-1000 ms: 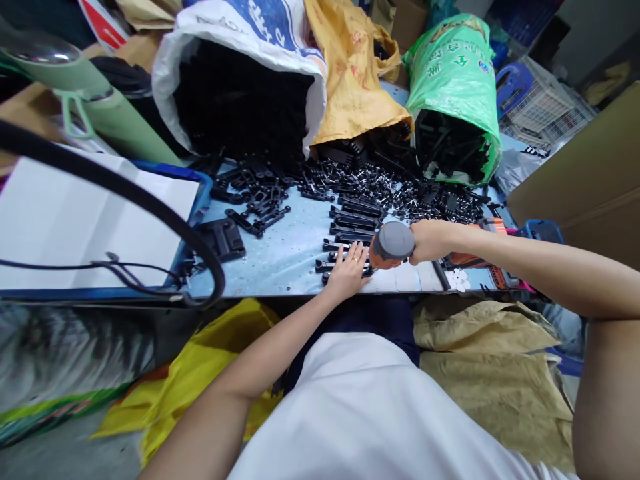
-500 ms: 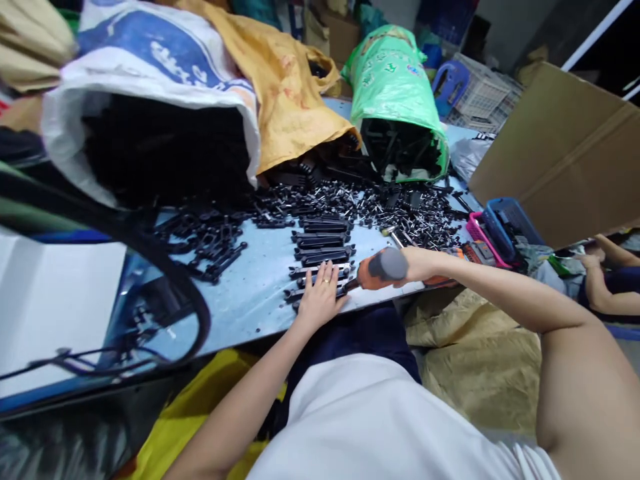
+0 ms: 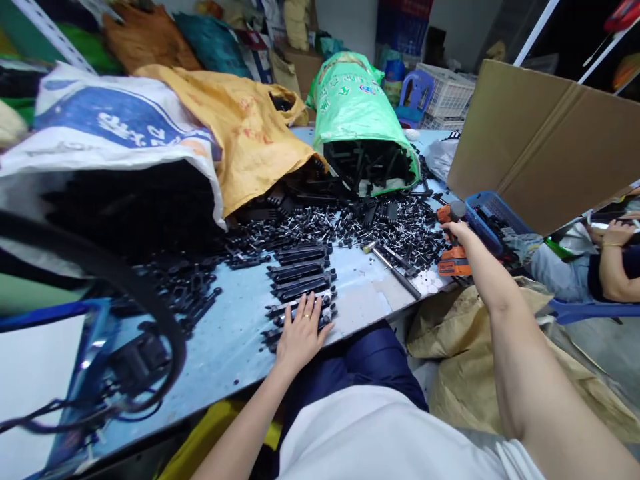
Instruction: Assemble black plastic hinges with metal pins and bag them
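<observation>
My left hand (image 3: 301, 333) lies flat with fingers spread on the near end of a row of long black plastic parts (image 3: 301, 270). The row runs away from the table's front edge, and the parts under my palm are partly hidden. Over at the table's right, my right hand (image 3: 459, 231) is closed around the handle of an orange and grey cordless drill (image 3: 454, 261), whose battery base is low, at the tabletop. Left of the drill, a hammer (image 3: 400, 272) with a yellowish head lies on the table. Small black-headed screws (image 3: 405, 223) are heaped behind it.
White (image 3: 130, 127), orange (image 3: 250, 133) and green (image 3: 357, 100) sacks of black parts lie along the back. A blue basket (image 3: 493, 207) and tall cardboard (image 3: 540, 140) stand at right. A black hose (image 3: 165, 320) curves at left. Another person's arm (image 3: 617, 260) shows far right.
My right hand has carried the drill from the row of parts to the table's right side. My left hand stays on the row. The view has shifted, uncovering the hammer.
</observation>
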`<action>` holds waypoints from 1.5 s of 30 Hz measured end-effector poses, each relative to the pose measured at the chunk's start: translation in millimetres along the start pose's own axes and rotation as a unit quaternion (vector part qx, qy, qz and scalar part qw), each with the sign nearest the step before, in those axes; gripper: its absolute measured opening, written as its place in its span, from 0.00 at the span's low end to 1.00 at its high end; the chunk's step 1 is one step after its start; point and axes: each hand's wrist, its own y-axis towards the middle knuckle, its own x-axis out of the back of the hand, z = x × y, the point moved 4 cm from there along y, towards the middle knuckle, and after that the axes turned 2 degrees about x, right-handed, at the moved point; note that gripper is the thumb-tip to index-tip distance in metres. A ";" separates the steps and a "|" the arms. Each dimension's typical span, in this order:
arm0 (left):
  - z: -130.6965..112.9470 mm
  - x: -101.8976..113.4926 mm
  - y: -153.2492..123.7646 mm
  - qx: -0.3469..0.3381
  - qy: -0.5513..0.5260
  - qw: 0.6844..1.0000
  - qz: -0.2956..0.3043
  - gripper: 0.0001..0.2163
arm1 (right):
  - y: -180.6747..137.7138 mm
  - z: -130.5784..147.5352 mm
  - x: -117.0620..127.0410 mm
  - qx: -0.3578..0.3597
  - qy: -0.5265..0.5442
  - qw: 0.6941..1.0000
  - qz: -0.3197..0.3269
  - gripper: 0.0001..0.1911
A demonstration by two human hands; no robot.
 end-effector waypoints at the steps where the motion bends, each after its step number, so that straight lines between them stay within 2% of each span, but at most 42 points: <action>1: -0.3 -0.9 0.4 -0.002 -0.001 1.000 0.003 0.29 | 4.9 -4.6 -0.6 -0.019 0.025 0.999 -0.014 0.16; 5: -1.4 0.3 0.0 -0.005 -0.014 1.000 0.002 0.30 | 14.2 -15.6 -1.7 -0.095 0.109 0.986 -0.083 0.17; 9: 6.5 10.9 -8.1 0.001 -0.040 0.999 -0.031 0.26 | 3.3 -19.8 1.5 -0.107 0.104 0.979 -0.140 0.24; 12: 25.9 21.6 -20.3 0.050 -0.056 0.994 -0.076 0.23 | -17.9 -23.9 6.7 -0.106 0.071 0.958 -0.258 0.33; 14: 41.7 26.5 -31.4 0.107 -0.063 0.987 -0.102 0.22 | -35.3 -20.8 6.5 -0.061 0.051 0.925 -0.371 0.33; 15: 48.2 27.7 -37.3 0.133 -0.068 0.983 -0.110 0.22 | -43.8 -15.6 2.5 -0.016 0.044 0.909 -0.414 0.30; 17: 55.7 27.3 -48.3 0.168 -0.080 0.976 -0.115 0.21 | -59.8 2.3 -16.3 0.109 0.036 0.885 -0.452 0.22; 20: 54.4 22.8 -59.8 0.182 -0.107 0.971 -0.115 0.18 | -82.1 40.7 -68.1 0.285 0.035 0.871 -0.400 0.13; 22: 51.7 19.1 -63.9 0.198 -0.121 0.965 -0.120 0.16 | -96.2 66.4 -109.9 0.357 0.035 0.872 -0.335 0.11; 26: 53.3 11.0 -64.7 0.233 -0.164 0.951 -0.123 0.14 | -122.8 99.4 -182.5 0.410 0.039 0.881 -0.233 0.09; 29: 58.2 5.4 -61.6 0.246 -0.211 0.939 -0.115 0.11 | -138.9 105.5 -216.1 0.405 0.040 0.889 -0.212 0.09; 33: 60.8 2.0 -56.6 0.251 -0.242 0.930 -0.118 0.09 | -150.1 104.6 -233.9 0.384 0.027 0.889 -0.248 0.11; 39: 57.3 1.6 -50.2 0.260 -0.247 0.926 -0.116 0.07 | -149.3 106.9 -237.0 0.370 0.029 0.884 -0.286 0.10; 42: 55.0 2.5 -50.4 0.275 -0.250 0.922 -0.108 0.08 | -148.2 105.1 -236.3 0.371 0.032 0.887 -0.273 0.10; 45: 52.1 8.2 -56.3 0.300 -0.263 0.907 -0.131 0.11 | -143.0 107.7 -227.6 0.382 0.023 0.893 -0.236 0.10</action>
